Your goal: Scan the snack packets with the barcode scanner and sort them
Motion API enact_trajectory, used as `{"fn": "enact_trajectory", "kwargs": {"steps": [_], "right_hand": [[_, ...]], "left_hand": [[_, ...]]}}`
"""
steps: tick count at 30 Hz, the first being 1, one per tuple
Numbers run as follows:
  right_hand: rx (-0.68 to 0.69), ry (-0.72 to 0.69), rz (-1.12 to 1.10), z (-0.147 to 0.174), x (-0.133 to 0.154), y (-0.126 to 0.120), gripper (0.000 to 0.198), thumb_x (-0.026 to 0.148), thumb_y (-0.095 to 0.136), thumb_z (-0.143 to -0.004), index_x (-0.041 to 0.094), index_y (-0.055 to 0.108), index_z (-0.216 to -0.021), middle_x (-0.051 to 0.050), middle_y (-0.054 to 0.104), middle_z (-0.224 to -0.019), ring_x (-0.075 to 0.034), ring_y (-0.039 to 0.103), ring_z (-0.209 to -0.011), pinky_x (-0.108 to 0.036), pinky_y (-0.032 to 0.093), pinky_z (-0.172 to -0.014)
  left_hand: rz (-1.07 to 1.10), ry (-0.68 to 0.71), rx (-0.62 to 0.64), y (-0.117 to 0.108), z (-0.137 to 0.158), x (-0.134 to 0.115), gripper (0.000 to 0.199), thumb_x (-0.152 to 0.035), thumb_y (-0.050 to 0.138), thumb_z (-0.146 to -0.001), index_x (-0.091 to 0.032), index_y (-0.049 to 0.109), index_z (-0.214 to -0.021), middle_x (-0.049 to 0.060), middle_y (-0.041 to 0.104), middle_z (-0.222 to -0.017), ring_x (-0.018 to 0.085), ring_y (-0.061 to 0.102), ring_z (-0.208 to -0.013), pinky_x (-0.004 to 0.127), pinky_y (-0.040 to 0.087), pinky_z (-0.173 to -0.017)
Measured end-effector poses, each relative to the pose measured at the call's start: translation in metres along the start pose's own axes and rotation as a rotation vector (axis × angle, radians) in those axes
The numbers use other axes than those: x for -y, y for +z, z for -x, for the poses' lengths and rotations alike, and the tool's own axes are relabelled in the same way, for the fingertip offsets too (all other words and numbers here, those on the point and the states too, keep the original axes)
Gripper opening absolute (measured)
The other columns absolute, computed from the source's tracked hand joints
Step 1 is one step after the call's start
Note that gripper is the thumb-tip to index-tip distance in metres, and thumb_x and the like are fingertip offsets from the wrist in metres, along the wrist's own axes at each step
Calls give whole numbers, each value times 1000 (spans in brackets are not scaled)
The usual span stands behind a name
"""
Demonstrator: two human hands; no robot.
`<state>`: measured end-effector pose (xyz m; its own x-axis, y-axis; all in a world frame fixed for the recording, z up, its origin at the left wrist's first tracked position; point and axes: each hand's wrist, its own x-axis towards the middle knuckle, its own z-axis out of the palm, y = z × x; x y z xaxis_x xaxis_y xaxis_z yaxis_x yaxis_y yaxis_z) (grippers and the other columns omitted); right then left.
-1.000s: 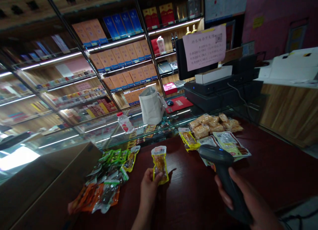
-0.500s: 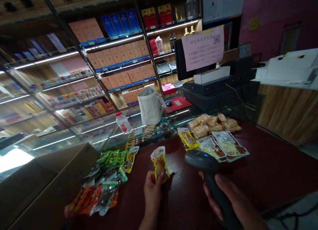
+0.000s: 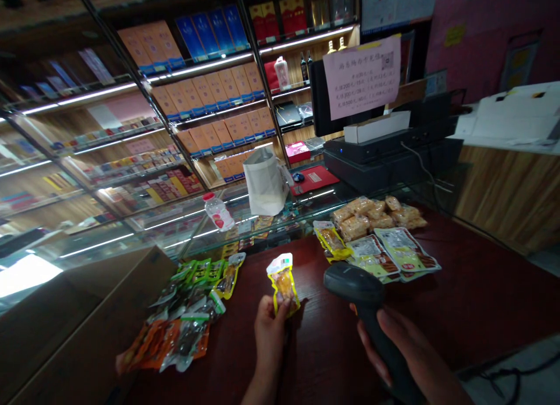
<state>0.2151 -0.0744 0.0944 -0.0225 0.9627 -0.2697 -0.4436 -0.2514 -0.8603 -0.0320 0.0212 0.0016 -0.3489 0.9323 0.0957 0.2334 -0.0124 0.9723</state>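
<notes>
My left hand point(image 3: 270, 329) pinches the lower end of a yellow-edged snack packet point(image 3: 283, 282) above the dark red tabletop. The packet's white top faces away from me and looks brightly lit. My right hand point(image 3: 398, 341) is wrapped round the grip of a black barcode scanner point(image 3: 355, 282), whose head points left, toward the packet. Past the scanner lie another yellow-edged packet point(image 3: 332, 241), two flat green-and-white packets point(image 3: 406, 250) and a heap of wrapped tan snacks point(image 3: 365, 215). To the left of my left hand is a pile of green, clear and orange snack packets point(image 3: 188, 317).
An open cardboard box point(image 3: 87, 311) stands at the left edge. Behind the table, a glass counter point(image 3: 196, 224) carries a red-capped bottle point(image 3: 217, 212), a white bag point(image 3: 263, 183) and a monitor with a pink paper sign point(image 3: 361, 78). Shelves of boxed goods point(image 3: 210, 95) line the back.
The held packet's white top has become bright, with a small green patch on it. The scanner's blue light no longer shows. Both hands keep nearly the same place and hold.
</notes>
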Motion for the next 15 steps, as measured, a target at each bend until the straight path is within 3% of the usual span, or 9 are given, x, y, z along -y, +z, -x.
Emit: {"fn": "enact_trajectory", "kwargs": {"steps": [7, 15], "right_hand": [[19, -12, -40, -6, -10, -7, 54, 69, 70, -74, 16, 72, -84, -3, 66, -68, -8, 47, -44, -20, 37, -42], [143, -75, -101, -9, -19, -13, 47, 63, 66, -84, 15, 71, -83, -1, 64, -65, -5, 45, -39, -18, 33, -39]], "left_hand": [[-7, -4, 10, 1, -2, 1, 45, -59, 76, -64, -22, 50, -65, -4, 56, -60, 15, 55, -57, 24, 41, -54], [-65, 29, 14, 0, 0, -2, 45, -61, 74, -68, -21, 53, -67, -4, 55, -61, 14, 51, -57, 23, 40, -54]]}}
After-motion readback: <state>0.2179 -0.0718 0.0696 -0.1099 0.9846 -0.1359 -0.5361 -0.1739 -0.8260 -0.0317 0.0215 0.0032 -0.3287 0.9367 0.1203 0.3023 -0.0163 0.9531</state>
